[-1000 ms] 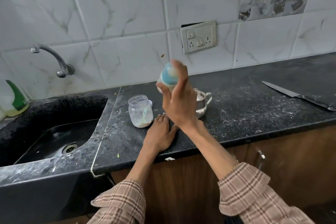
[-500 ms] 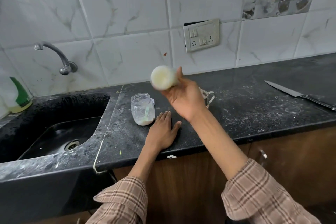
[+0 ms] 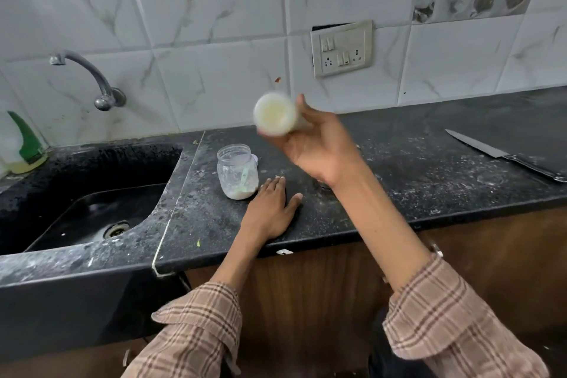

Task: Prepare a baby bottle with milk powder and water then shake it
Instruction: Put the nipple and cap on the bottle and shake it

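Note:
My right hand [image 3: 319, 150] grips the baby bottle [image 3: 274, 113] in the air above the counter. The bottle is tipped over with its round milky base facing me, and it is blurred by motion. Its teat end is hidden behind my hand. My left hand [image 3: 271, 209] lies flat, fingers straight, on the black counter [image 3: 399, 190]. Just left of its fingertips stands a small clear jar [image 3: 237, 170] with white milk powder at the bottom and a green-handled scoop inside.
A black sink [image 3: 92, 190] lies at the left under a wall tap [image 3: 89, 77]. A green-capped soap bottle [image 3: 26, 144] stands at the far left. A large knife [image 3: 503, 156] rests on the counter at the right. A socket plate [image 3: 342, 47] is on the tiled wall.
My right hand has swung the bottle from cap-up to tipped over with its base towards me. The steel cup behind the hand is now hidden. My left hand has stayed flat on the counter.

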